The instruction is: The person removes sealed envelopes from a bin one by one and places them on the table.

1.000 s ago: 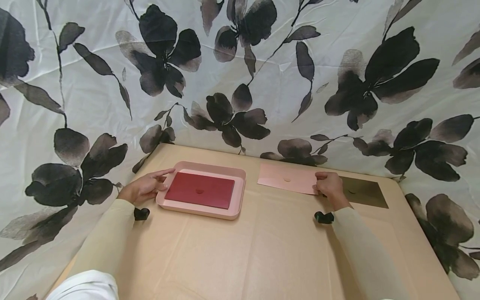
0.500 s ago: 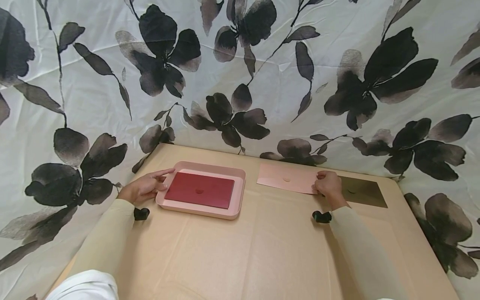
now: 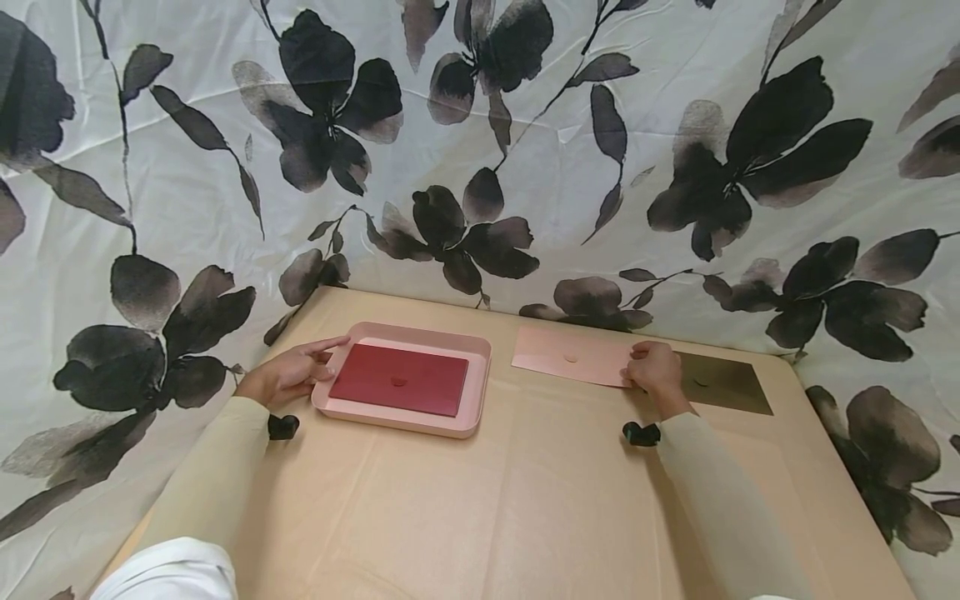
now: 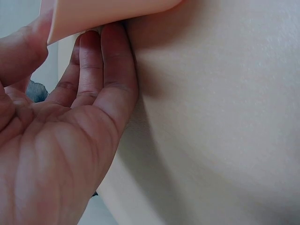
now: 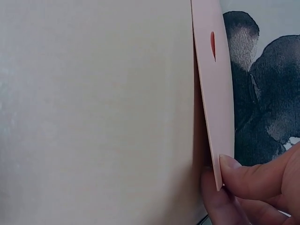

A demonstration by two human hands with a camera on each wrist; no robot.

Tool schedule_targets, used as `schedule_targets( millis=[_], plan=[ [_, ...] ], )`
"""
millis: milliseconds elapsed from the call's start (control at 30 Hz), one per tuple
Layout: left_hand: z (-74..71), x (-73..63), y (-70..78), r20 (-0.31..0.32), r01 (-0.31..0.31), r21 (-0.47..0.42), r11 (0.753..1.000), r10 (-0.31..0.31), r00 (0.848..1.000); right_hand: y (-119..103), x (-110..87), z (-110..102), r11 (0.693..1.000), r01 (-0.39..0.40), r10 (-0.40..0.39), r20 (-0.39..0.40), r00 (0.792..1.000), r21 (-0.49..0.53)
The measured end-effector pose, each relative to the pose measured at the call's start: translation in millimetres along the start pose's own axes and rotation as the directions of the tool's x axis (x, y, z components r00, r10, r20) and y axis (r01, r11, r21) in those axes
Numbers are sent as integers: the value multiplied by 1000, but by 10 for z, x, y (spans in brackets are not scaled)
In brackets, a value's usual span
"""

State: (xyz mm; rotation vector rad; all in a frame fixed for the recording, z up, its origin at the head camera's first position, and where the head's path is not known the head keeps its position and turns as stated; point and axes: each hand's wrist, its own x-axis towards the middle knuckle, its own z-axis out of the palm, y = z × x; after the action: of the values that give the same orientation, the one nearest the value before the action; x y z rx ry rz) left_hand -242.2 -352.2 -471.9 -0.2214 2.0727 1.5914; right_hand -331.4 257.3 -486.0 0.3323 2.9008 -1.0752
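A dark red envelope [image 3: 400,380] with a small seal lies in the pink tray [image 3: 482,383], left of the table's middle. My left hand [image 3: 287,375] grips the tray's left end. In the left wrist view the thumb [image 4: 21,51] is at the tray's wall, and the other fingers reach beneath its edge. My right hand [image 3: 655,373] pinches the near right corner of a light pink envelope [image 3: 572,354] between thumb and forefinger. The right wrist view shows that envelope [image 5: 215,108] with its held corner raised off the table, a shadowed gap beneath it.
Beyond my right hand lies a dark gold envelope [image 3: 726,383], partly covered by the hand. The table [image 3: 495,517] has a light wood-toned surface. A white cloth [image 3: 480,142] with dark flowers hangs along its back and sides.
My right hand has slid slightly left with the light pink envelope in its fingers. The left hand and the tray have stayed in place.
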Motion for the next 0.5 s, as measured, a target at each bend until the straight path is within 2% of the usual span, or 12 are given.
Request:
schedule_targets(
  millis=[267,500],
  plan=[
    [-5,-7,-3,4,-9,6,1000,9,1000,-2,5,-5,991,62,-63,-3,998,-118],
    [3,-18,13,2,-7,13,1000,7,1000,-56,15,-16,966,110,-99,57,993,-233]
  ],
)
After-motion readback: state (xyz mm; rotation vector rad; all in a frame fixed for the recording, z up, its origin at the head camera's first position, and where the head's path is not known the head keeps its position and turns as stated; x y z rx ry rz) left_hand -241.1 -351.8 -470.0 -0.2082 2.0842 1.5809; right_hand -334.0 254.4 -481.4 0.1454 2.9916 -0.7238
